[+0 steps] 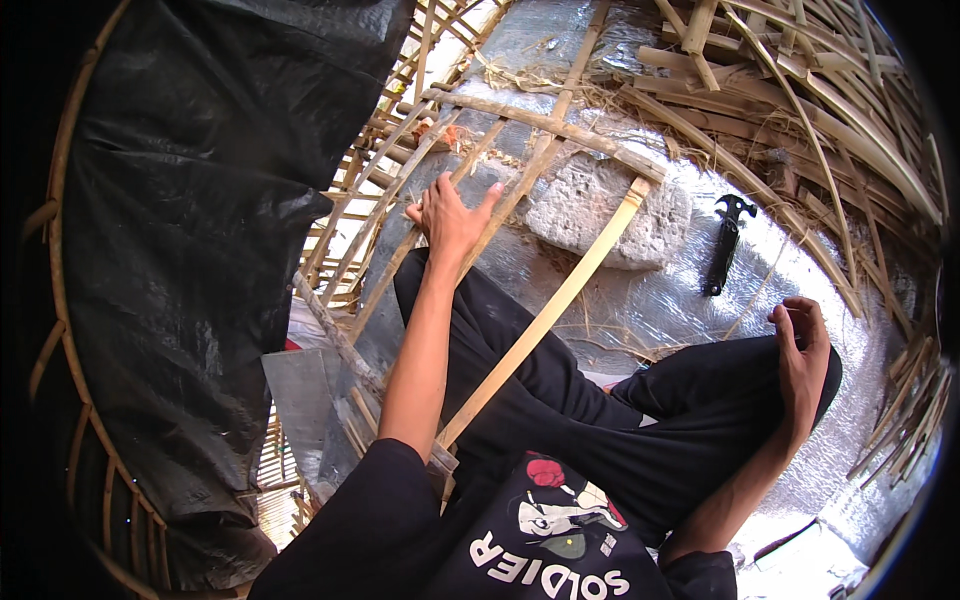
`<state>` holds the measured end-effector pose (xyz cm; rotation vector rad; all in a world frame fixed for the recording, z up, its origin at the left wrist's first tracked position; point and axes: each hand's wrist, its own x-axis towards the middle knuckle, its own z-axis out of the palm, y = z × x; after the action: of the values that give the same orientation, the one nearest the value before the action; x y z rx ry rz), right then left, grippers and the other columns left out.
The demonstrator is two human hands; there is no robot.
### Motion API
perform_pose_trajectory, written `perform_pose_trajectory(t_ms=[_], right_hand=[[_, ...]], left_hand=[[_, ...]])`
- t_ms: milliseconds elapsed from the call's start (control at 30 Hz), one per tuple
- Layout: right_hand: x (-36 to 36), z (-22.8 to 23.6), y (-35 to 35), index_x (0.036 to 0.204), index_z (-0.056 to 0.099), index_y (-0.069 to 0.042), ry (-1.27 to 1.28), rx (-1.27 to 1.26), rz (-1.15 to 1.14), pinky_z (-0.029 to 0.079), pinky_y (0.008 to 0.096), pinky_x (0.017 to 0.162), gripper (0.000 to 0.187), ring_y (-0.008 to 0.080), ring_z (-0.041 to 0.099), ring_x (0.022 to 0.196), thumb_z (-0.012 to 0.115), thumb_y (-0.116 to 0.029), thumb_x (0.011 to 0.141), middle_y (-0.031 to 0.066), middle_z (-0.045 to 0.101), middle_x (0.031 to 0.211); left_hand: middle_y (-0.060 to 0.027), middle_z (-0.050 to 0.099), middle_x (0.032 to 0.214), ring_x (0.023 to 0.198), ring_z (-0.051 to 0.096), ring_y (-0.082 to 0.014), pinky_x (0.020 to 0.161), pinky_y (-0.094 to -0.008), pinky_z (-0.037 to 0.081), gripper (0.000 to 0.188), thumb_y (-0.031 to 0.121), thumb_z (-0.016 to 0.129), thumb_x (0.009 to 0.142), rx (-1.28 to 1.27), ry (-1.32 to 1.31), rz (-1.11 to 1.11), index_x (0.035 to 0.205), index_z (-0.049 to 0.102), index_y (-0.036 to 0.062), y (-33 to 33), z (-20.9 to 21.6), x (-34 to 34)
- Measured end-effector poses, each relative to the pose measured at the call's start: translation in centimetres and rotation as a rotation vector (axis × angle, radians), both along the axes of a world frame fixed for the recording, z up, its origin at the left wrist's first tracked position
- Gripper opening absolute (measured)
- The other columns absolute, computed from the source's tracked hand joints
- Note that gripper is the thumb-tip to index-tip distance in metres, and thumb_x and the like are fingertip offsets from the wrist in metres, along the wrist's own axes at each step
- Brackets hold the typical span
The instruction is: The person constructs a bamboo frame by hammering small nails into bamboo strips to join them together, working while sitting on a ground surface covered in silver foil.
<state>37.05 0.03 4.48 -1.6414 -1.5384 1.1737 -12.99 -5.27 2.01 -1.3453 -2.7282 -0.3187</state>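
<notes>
A ladder-like bamboo frame (540, 165) leans across my lap and the ground on the left. Its newest-looking slat, a pale bamboo strip (545, 318), runs from the end crossbar down toward my waist. My left hand (452, 218) rests over one of the darker slats, thumb and fingers spread apart. Under the frame's far end sits a rough grey stone block (610, 215). My right hand (803, 352) is raised beside my right knee, its fingers loosely bent with nothing visible in them. A black claw hammer (727, 245) lies beyond that knee, to the right of the block.
Bundles of split bamboo (790, 110) are piled at the far right, with more strips (910, 400) at the right edge. Silvery sheeting (700, 300) covers the ground. A black tarp (190, 250) hangs on the left, near a grey flat panel (300, 400).
</notes>
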Motion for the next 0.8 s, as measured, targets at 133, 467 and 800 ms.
perform_pose_trajectory(t_ms=[133,467,800], right_hand=[[0.2,-0.2,0.0,0.114,0.065,-0.002,0.013,-0.003,-0.003,0.050,0.0301,0.084,0.025,0.0170,0.067,0.091,0.067,-0.022,0.100,0.0107,0.072,0.096],[7.5,0.4,-17.7,0.125,0.059,0.001,-0.423,0.261,-0.715,0.047,0.0372,0.097,0.029,0.0224,0.056,0.115,0.053,-0.022,0.108,0.0109,0.059,0.123],[7.9,-2.0,-56.8,0.153,0.021,0.008,-0.491,-1.580,-0.696,0.026,0.0548,0.118,0.109,0.0509,0.033,0.141,0.057,-0.072,0.090,0.0366,0.032,0.151]], left_hand=[[-0.0275,0.062,0.128,0.128,0.054,-0.0359,0.110,-0.0503,0.021,0.100,0.075,0.069,0.079,-0.001,0.008,-0.001,0.136,0.052,-0.0059,0.1,-0.1,0.1],[-0.0147,0.066,0.116,0.117,0.060,-0.0307,0.105,-0.0503,0.027,0.099,0.078,0.068,0.079,-0.015,0.106,0.006,0.138,0.054,0.0007,-0.1,-2.3,-0.8],[-0.0180,0.066,0.118,0.117,0.061,-0.0362,0.107,-0.0509,0.037,0.104,0.081,0.067,0.078,-0.050,0.015,-0.051,0.140,0.055,-0.0011,1.7,-0.9,-0.3]])
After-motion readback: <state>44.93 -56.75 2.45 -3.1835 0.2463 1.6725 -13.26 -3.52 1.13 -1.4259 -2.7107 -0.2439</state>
